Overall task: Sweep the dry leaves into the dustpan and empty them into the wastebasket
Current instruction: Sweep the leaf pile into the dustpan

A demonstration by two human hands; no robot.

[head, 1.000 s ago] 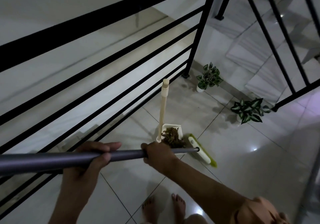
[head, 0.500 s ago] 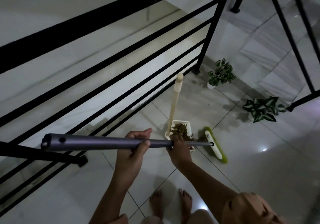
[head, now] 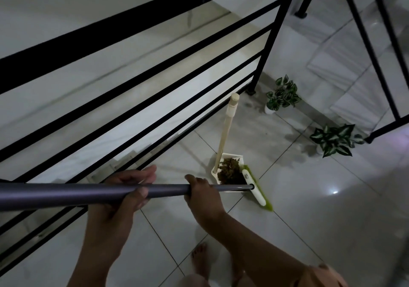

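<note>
A cream dustpan (head: 228,156) with a tall upright handle stands on the tiled floor by the railing. A pile of dry brown leaves (head: 229,171) lies inside it. The broom head (head: 254,187), white with green bristles, rests against the dustpan's open side. Its grey pole (head: 77,194) runs across the view to the left. My left hand (head: 128,189) grips the pole at its middle. My right hand (head: 203,194) grips it lower down, close to the head. No wastebasket is in view.
A black metal railing (head: 155,69) runs along the left and meets a post (head: 267,43) behind the dustpan. Two small potted plants (head: 282,95) (head: 334,137) stand on the floor at the right. My bare foot (head: 200,259) shows at the bottom.
The broom head has moved from a little right of the dustpan to rest against its open side. The pole's upper end has swung out past the left edge of the view.
</note>
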